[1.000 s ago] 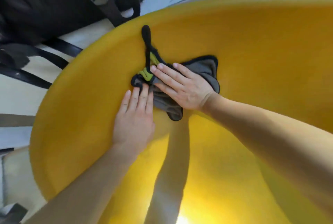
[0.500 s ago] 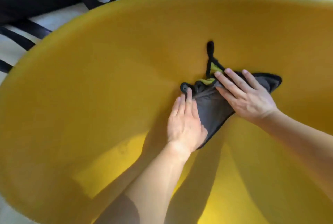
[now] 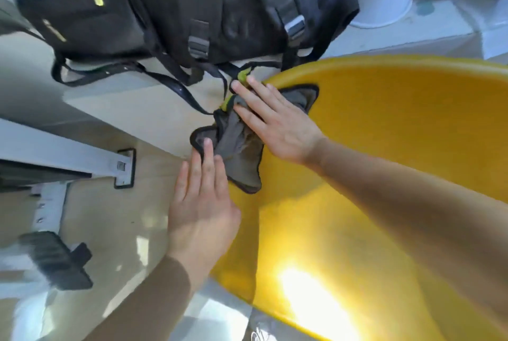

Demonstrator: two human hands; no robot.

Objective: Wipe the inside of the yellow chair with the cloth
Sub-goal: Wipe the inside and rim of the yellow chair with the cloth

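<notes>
Both hands are lying flat and spread on the grey cloth (image 3: 236,145), which is bunched over the left rim of the yellow chair (image 3: 384,162). The right hand (image 3: 277,123) is pressing down on the upper part of the cloth with its fingers straight and fanned out, their tips reaching past the rim; the palm is covering the cloth's middle. The left hand (image 3: 203,203) is sitting lower, fingers together and extended, with the fingertips touching the cloth's dark-edged lower left corner (neither hand is curling around the fabric, so nothing is gripped). The cloth is showing a black border and a yellow-green patch near the right fingertips, and part of it is hanging outside the rim over the pale floor (image 3: 115,214). The chair's inner surface is glaring brightly near the bottom. Just beyond the rim, a black backpack (image 3: 192,5) is resting on the floor, its straps trailing close to the cloth.
</notes>
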